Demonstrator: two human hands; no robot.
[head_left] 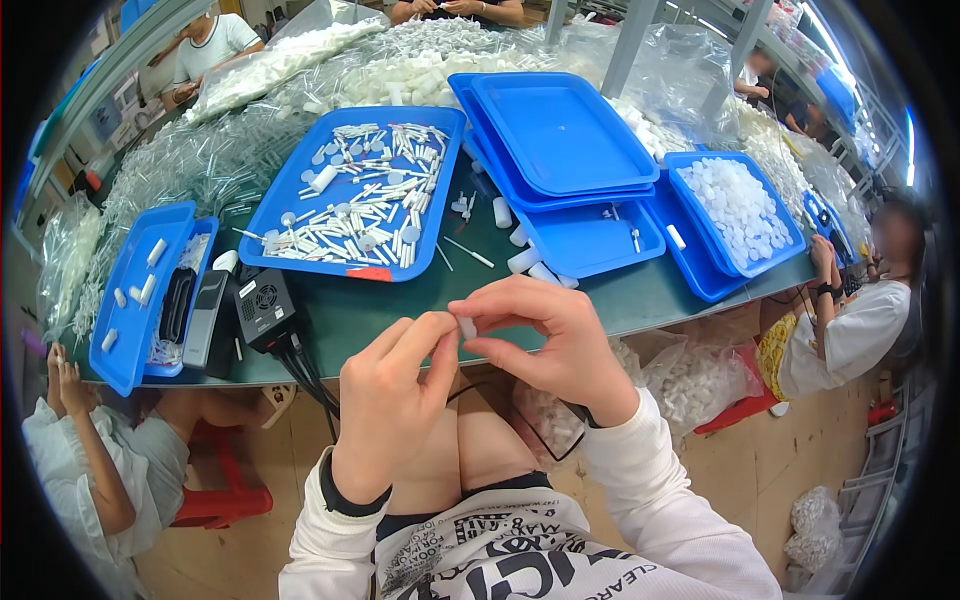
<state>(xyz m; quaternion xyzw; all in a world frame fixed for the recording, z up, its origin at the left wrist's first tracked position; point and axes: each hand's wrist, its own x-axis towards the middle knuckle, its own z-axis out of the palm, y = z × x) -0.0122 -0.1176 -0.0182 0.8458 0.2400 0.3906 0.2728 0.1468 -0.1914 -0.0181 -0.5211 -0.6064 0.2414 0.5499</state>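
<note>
Above my lap, just off the table's near edge, my two hands meet at the fingertips. A small white plastic piece (pixel 467 327) shows between them, too small and covered to tell its kind. My right hand (pixel 555 335) pinches it between thumb and forefinger. My left hand (pixel 395 385) is closed in a pinch against its other side, and its fingertips hide whatever is in them. Beyond the hands lies a blue tray (pixel 290 170) of thin white sticks and round clear discs. One loose white stick (pixel 470 252) rests on the green table (pixel 440 305).
Stacked blue trays (pixel 560 130) stand ahead, with white cylinders (pixel 523 261) beside them. At right, a blue tray (pixel 790 225) holds white discs (pixel 735 210). A black box with cables (pixel 265 310) sits left of my hands. Co-workers sit at both sides and across the table.
</note>
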